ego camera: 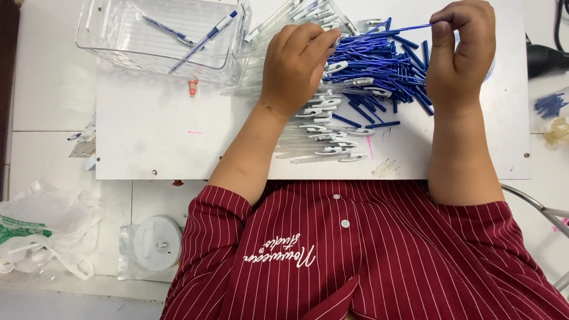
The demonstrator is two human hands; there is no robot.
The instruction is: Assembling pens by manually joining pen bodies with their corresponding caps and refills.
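Table surface, white and matte with screw heads at the corners, is seen carrying the whole spread of pen parts. At its far left a clear plastic bin with glossy rigid walls is set, and only two finished pens are counted inside, so the work is judged to be at an early stage. Between the hands a broad heap of transparent pen barrels with white clips is laid in rough rows, and just beside it a dense pile of thin blue refills is stacked; both heaps are large, so most of the assembly appears to be left. The left hand is closed down on a barrel at the top of the heap, its fingers curled. The right hand is pinched narrowly on one blue refill, held level above the pile and pointed toward the left hand. A tiny pink figurine is stood near the bin
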